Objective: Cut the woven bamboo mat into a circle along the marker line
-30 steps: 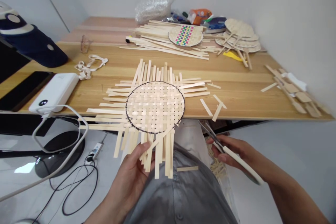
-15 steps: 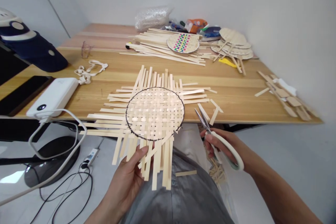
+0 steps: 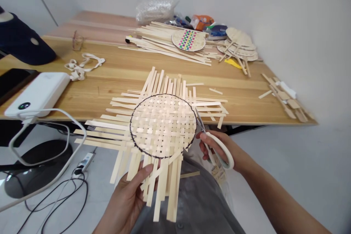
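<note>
My left hand [image 3: 131,192] grips the near loose strip ends of a woven bamboo mat [image 3: 162,124], which has a black circle drawn on it and strips sticking out on all sides. It hangs over the front edge of the wooden table [image 3: 109,76] and above my lap. My right hand [image 3: 216,146] is closed on white-handled scissors [image 3: 212,142]. Their blades point up and left and touch the mat's right edge at the drawn circle.
A white power bank [image 3: 35,93] with a cable sits at the left, next to a dark phone [image 3: 11,82]. At the back lie long bamboo strips [image 3: 164,42], a coloured woven disc [image 3: 188,40] and stacked fans [image 3: 241,44]. Short offcuts [image 3: 285,97] lie at the right.
My right hand has brought the scissors up and left from beside my lap to the mat's right edge. My left hand has raised and tilted the mat slightly.
</note>
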### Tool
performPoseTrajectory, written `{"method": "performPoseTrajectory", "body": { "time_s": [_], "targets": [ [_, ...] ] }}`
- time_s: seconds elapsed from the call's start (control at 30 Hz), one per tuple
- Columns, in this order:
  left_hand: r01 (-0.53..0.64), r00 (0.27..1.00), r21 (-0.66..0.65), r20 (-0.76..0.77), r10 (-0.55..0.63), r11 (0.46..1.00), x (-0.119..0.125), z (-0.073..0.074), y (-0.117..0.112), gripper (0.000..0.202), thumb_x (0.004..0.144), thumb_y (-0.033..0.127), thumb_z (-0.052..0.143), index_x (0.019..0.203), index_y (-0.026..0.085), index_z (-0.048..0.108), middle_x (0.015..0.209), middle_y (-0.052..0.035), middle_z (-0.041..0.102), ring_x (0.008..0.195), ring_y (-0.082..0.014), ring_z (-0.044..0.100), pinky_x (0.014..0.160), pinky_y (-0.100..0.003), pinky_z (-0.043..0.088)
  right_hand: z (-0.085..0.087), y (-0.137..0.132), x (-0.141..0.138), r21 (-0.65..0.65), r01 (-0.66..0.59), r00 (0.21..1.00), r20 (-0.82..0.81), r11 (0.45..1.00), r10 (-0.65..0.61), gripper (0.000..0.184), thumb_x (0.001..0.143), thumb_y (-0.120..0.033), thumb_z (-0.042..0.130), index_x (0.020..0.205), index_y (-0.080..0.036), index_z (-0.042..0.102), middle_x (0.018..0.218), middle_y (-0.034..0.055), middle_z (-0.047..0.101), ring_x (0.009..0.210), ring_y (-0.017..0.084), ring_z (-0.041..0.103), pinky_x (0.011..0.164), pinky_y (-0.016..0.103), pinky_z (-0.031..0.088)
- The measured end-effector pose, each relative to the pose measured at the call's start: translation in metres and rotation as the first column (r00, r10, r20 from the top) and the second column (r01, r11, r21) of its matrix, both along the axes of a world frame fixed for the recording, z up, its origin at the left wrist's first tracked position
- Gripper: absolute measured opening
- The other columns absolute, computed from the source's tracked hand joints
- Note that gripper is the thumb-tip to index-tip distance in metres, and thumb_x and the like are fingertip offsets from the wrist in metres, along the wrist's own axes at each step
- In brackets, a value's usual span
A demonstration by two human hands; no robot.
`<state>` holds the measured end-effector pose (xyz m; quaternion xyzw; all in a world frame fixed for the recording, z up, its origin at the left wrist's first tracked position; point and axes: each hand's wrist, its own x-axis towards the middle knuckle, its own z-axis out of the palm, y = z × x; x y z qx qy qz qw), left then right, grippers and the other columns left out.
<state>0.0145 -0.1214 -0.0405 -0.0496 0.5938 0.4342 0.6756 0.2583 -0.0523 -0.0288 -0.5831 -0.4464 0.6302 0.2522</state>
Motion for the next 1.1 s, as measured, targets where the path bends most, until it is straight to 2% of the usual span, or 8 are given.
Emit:
{"method": "performPoseTrajectory", "body": {
  "time_s": [0.13,0.3,0.53,0.73,0.9,1.1],
  "targets": [
    [0.014,0.999,0.005,0.038,-0.015,1.000,0.000,-0.003,-0.005,0.020,0.074,0.009,0.081,0.093,0.012,0.078,0.090,-0.0100,0.081,0.085,-0.0259,0.078,0.073,-0.027,0.065,0.003,0.001,-0.006,0.049,-0.001,0.999,0.035,0.999,0.000,0.059,0.074,-0.075,0.065,0.068,-0.017,0.056,0.066,0.0002,0.057,0.056,0.012,0.055,0.056,0.027,0.051],
    [0.008,0.997,0.010,0.074,-0.009,1.000,-0.001,-0.004,-0.008,0.024,0.062,0.017,0.091,0.082,0.014,0.077,0.084,-0.0068,0.081,0.083,-0.0248,0.078,0.067,-0.022,0.063,0.004,-0.001,-0.012,0.089,-0.003,0.997,0.078,0.996,-0.004,0.058,0.081,-0.073,0.058,0.067,-0.017,0.056,0.067,0.0006,0.057,0.056,0.013,0.060,0.056,0.026,0.050],
    [0.008,0.999,-0.019,0.032,-0.007,1.000,0.002,0.000,-0.006,0.018,0.067,0.012,0.088,0.082,0.014,0.077,0.084,-0.0064,0.081,0.077,-0.0217,0.078,0.065,-0.021,0.063,-0.001,-0.001,-0.013,0.106,0.014,0.997,0.075,0.994,-0.022,0.057,0.083,-0.072,0.058,0.065,-0.018,0.055,0.064,0.0005,0.057,0.052,0.013,0.060,0.053,0.027,0.049],
    [0.021,1.000,-0.014,0.003,-0.021,1.000,0.001,0.001,-0.008,0.027,0.068,0.014,0.088,0.093,0.012,0.078,0.089,-0.0088,0.081,0.083,-0.0236,0.078,0.067,-0.022,0.064,-0.001,-0.001,-0.015,0.111,0.027,0.994,0.102,0.993,-0.038,0.056,0.083,-0.071,0.057,0.065,-0.018,0.054,0.060,0.0002,0.057,0.048,0.012,0.058,0.051,0.026,0.047],
    [0.024,1.000,0.004,-0.014,-0.024,1.000,0.002,0.003,-0.009,0.033,0.062,0.018,0.092,0.091,0.012,0.078,0.089,-0.0087,0.081,0.084,-0.0247,0.078,0.068,-0.022,0.064,0.002,0.000,-0.017,0.143,0.017,0.987,0.157,0.990,-0.039,0.060,0.080,-0.075,0.056,0.059,-0.019,0.052,0.054,0.0002,0.055,0.044,0.011,0.052,0.047,0.026,0.045],
    [0.041,0.999,0.030,0.003,-0.041,0.999,0.002,0.006,-0.008,0.040,0.062,0.018,0.092,0.099,0.014,0.078,0.099,-0.0086,0.081,0.094,-0.0268,0.076,0.073,-0.023,0.064,-0.005,0.000,-0.018,0.100,0.097,0.985,0.134,0.990,-0.110,0.061,0.075,-0.077,0.062,0.057,-0.020,0.049,0.052,-0.0014,0.052,0.039,0.010,0.048,0.040,0.025,0.039]
  ]
}}
